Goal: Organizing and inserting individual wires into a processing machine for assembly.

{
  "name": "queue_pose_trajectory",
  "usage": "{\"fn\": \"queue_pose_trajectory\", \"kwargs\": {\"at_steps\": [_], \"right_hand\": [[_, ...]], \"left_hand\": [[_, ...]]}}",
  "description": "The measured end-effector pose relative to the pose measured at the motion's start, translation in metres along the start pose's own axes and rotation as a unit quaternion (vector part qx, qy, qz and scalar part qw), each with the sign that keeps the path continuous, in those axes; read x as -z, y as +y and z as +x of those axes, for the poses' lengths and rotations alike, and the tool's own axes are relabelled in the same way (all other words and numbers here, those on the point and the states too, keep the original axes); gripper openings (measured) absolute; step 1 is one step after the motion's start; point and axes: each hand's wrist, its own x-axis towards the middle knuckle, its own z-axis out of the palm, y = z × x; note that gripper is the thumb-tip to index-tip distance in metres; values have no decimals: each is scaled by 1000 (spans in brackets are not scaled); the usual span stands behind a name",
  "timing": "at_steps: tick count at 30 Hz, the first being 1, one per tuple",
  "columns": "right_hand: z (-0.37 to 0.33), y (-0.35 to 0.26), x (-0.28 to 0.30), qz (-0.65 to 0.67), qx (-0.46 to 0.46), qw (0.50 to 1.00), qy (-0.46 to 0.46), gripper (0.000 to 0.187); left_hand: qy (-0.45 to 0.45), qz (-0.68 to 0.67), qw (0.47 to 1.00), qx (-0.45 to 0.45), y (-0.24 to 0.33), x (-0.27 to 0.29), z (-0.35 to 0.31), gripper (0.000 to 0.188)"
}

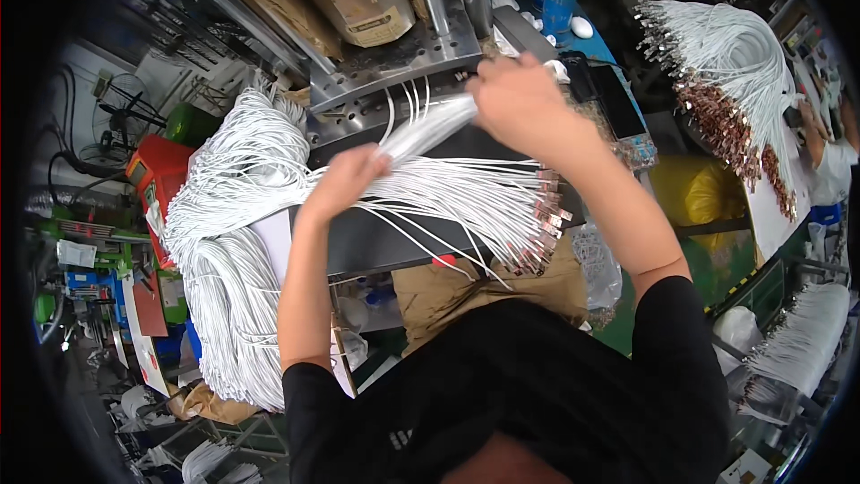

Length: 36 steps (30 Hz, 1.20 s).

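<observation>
Small bunch of white cables (428,125) runs between both hands, over the dark desk (385,237); left hand (345,181) closed in a fist round the bunch's lower end; right hand (520,99) curled over its upper end at the metal plate (394,81), fingertips hidden, so how tightly it grips cannot be told. Bunch's long axis slants from lower left to upper right, the far end pointing at the plate, where a few strands fan out. Beneath the hands a wider fan of cables (466,202) lies across the desk, metal connector ends (542,229) pointing right, near the edge. Large white cable heap (233,242) hangs left of the left hand, just beside it. Well apart, upper right, another cable bundle (726,63) with brown connectors. Forearms cross over the fan and cover part of it.
</observation>
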Motion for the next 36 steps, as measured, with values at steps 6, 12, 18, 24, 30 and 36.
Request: {"fn": "queue_pose_trajectory", "kwargs": {"at_steps": [6,12,18,24,30,36], "right_hand": [[-10,-30,-88,249,-1,964,90,27],[-16,-11,-87,182,-79,979,33,25],[-24,-14,-100,204,-72,974,-68,21],[-35,-33,-79,111,-1,993,26,18],[-44,10,-65,13,-44,997,60,19],[-26,3,-82,365,-74,920,120,21]], "left_hand": [[104,4,995,5,9,-2,-5,27],[-3,6,998,66,11,-11,-5,32],[106,35,994,-13,40,-25,3,38],[-83,-80,991,69,49,-39,1,46],[-102,-188,966,149,75,-48,-6,43],[-222,-456,848,152,64,-98,-10,32]]}}
